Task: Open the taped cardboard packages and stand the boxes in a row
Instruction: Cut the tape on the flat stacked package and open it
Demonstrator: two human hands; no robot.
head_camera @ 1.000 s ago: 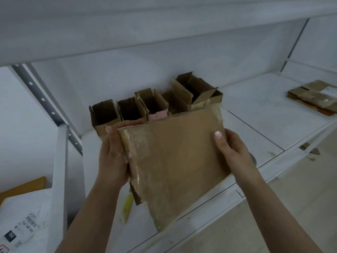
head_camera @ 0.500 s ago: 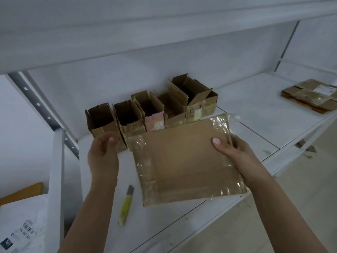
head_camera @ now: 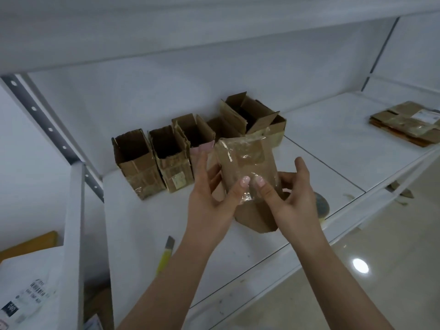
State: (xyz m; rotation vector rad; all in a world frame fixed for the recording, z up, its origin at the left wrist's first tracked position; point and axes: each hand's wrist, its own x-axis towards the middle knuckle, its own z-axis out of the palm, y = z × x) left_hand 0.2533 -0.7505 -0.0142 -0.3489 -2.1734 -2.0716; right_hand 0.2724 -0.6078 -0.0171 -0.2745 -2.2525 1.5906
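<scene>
Taped cardboard package [head_camera: 247,167], centre frame: gripped by left hand [head_camera: 209,206] and right hand [head_camera: 292,201], thumbs pressed on its front. Opened boxes [head_camera: 166,158] in a row behind, upper centre, on white shelf [head_camera: 321,148].

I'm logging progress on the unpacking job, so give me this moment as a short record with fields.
held item: taped cardboard package, off the shelf
left hand: grips its left side
right hand: grips its right side
opened boxes: standing in a row at the back of the shelf
flat packages: stacked far right
cutter: lying on the shelf, untouched
</scene>
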